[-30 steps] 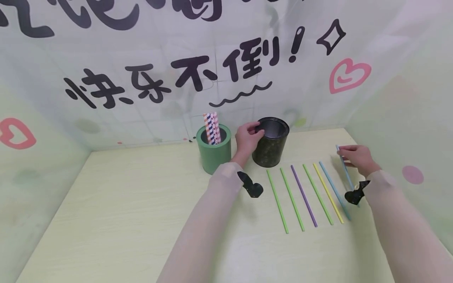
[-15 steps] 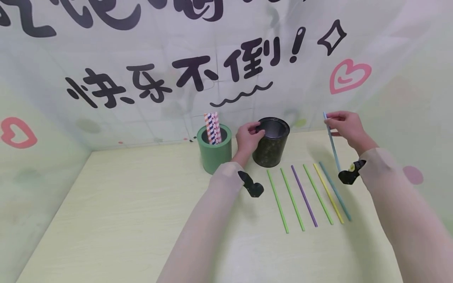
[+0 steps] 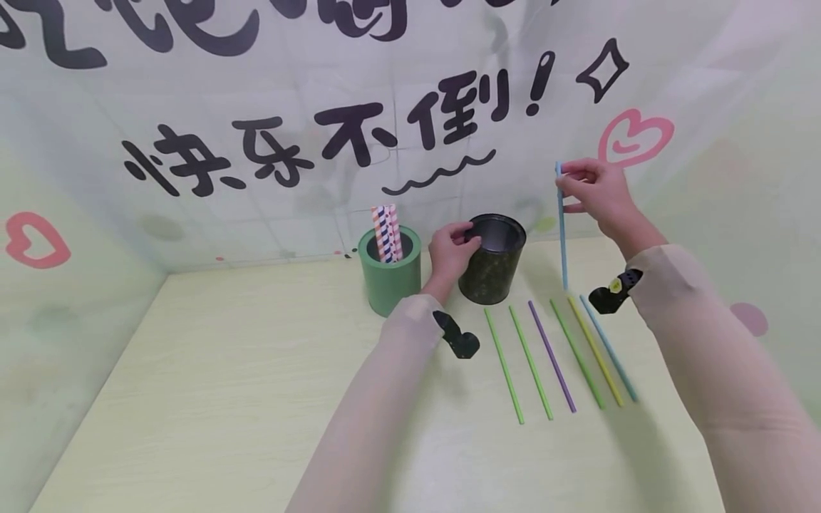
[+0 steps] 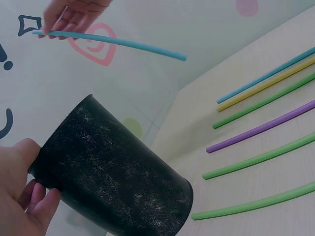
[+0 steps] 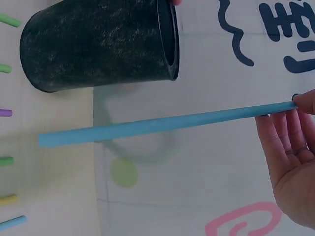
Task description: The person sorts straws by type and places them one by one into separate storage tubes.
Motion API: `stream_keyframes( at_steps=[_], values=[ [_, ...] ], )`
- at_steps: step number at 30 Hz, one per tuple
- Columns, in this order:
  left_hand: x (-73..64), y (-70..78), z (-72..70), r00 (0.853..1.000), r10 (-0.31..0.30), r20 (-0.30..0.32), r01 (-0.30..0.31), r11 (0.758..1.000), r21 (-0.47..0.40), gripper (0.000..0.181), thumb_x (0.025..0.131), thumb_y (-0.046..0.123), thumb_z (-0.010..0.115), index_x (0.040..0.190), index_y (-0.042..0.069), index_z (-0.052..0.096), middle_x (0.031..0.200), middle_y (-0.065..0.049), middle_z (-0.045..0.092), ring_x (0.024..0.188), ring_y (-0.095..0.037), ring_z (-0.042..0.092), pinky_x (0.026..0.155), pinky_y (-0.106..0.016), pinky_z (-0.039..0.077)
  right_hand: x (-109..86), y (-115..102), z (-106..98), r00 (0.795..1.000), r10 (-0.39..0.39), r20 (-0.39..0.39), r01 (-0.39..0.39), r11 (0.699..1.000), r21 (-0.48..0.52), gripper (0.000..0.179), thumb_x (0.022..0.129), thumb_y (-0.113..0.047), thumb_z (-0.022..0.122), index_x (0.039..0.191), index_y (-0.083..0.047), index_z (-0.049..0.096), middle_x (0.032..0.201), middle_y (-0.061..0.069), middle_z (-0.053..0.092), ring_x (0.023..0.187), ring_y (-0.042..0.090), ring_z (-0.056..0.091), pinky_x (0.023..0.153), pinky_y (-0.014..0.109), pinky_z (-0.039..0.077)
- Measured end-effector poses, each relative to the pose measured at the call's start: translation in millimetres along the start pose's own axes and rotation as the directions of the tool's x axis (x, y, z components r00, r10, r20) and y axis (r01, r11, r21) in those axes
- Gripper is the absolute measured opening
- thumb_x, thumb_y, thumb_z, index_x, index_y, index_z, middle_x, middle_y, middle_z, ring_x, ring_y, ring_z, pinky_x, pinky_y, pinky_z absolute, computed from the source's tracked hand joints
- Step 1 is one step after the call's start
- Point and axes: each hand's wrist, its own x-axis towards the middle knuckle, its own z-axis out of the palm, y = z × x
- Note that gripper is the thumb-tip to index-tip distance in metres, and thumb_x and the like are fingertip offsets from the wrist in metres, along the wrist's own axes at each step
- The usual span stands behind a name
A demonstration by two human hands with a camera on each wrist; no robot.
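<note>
Your right hand (image 3: 599,187) pinches one raised blue straw (image 3: 563,246) by its top, near the black can (image 3: 490,276) your left hand (image 3: 447,255) grips by the rim (no straw shows inside), with six straws (image 3: 552,356) left lying on the counter (image 3: 256,370).

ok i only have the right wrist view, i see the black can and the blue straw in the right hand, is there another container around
Observer: Yes, in the head view a green container stands to the left of the black can.
Operator: anything in it
Observer: Yes, patterned straws stick up out of its opening.
Operator: and is anything holding the can
Observer: Yes, the left hand grips it at the rim, on the side toward the green container.
</note>
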Motion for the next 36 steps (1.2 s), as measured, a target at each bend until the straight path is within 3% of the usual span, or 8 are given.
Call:
stream_keyframes(
  at_steps=[12, 21, 27, 36],
  values=[
    [-0.9, 0.1, 1.2, 1.0, 0.007, -0.011, -0.007, 1.0, -0.003, 0.028, 0.079, 0.005, 0.07, 0.107, 0.003, 0.067, 0.104, -0.013, 0.064, 0.093, -0.021, 0.06, 0.077, -0.021, 0.05, 10.3, -34.6, 24.8, 0.996, -0.076, -0.053, 0.087, 0.965, 0.247, 0.015, 0.083, -0.005, 0.065, 0.097, -0.004, 0.06, 0.082, 0.007, 0.056, 0.067, 0.014, 0.06, 0.053, 0.027, 0.053],
    [-1.2, 1.0, 1.0, 1.0, -0.001, -0.012, 0.001, 1.0, -0.007, 0.028, 0.079, 0.005, 0.07, 0.107, 0.003, 0.067, 0.105, -0.013, 0.063, 0.093, -0.021, 0.06, 0.077, -0.021, 0.05, 22.2, -55.8, 38.5, 0.987, -0.091, -0.133, 0.128, 0.943, 0.306, 0.017, 0.082, -0.004, 0.065, 0.098, -0.003, 0.059, 0.083, 0.008, 0.055, 0.067, 0.015, 0.059, 0.054, 0.027, 0.053],
    [-2.0, 0.7, 0.6, 1.0, -0.006, -0.007, 0.006, 1.0, -0.009, 0.028, 0.079, 0.005, 0.07, 0.107, 0.004, 0.067, 0.106, -0.011, 0.063, 0.093, -0.02, 0.059, 0.079, -0.022, 0.049, 26.1, -49.6, 48.9, 0.991, -0.06, -0.116, 0.093, 0.948, 0.305, 0.018, 0.083, -0.004, 0.064, 0.1, -0.001, 0.059, 0.084, 0.008, 0.055, 0.07, 0.017, 0.06, 0.056, 0.028, 0.053],
    [-2.4, 1.0, 0.0, 1.0, 0.004, 0.003, -0.004, 1.0, 0.001, 0.028, 0.081, 0.007, 0.068, 0.109, 0.004, 0.066, 0.107, -0.011, 0.063, 0.095, -0.02, 0.06, 0.078, -0.022, 0.049, 26.7, -16.7, 63.0, 0.998, -0.007, -0.068, 0.022, 0.973, 0.229, 0.017, 0.085, -0.003, 0.062, 0.101, 0.0, 0.058, 0.083, 0.006, 0.054, 0.069, 0.015, 0.061, 0.056, 0.026, 0.054]
  ],
)
